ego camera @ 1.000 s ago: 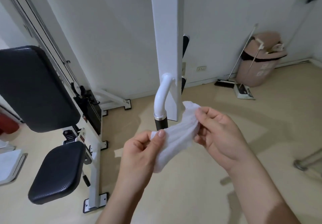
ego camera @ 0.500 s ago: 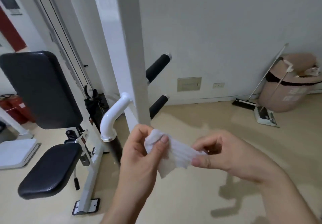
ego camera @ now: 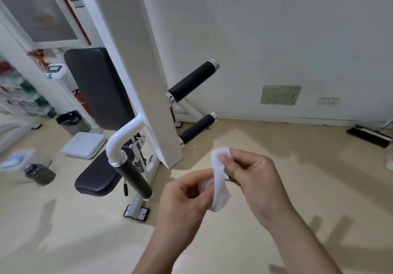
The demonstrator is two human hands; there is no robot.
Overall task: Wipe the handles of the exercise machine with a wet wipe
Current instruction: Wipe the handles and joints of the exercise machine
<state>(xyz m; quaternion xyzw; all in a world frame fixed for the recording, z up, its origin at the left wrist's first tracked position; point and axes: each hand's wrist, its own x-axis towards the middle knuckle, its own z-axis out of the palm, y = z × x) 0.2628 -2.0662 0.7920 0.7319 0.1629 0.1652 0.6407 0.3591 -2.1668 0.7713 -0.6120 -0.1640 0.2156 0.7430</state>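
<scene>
A white wet wipe (ego camera: 220,185) hangs crumpled between my two hands in the lower middle of the view. My right hand (ego camera: 255,180) pinches its top end, and my left hand (ego camera: 185,197) holds its lower part with curled fingers. The white exercise machine arm (ego camera: 148,82) rises to the left of my hands. A black handle (ego camera: 134,180) on a bent white tube points down to the left of my left hand. Two more black handles stick out to the right of the arm, an upper one (ego camera: 192,82) and a lower one (ego camera: 196,128).
The machine's black backrest (ego camera: 97,86) and seat (ego camera: 96,178) stand on the left. A white floor scale (ego camera: 84,145), a small bin (ego camera: 69,121) and a dark bottle (ego camera: 40,173) lie on the beige floor at left. A broom head (ego camera: 368,137) sits by the right wall.
The view has swung left and closer, so more of the machine shows. My right hand has lifted its end of the wipe above my left hand, turning the wipe from sideways to upright.
</scene>
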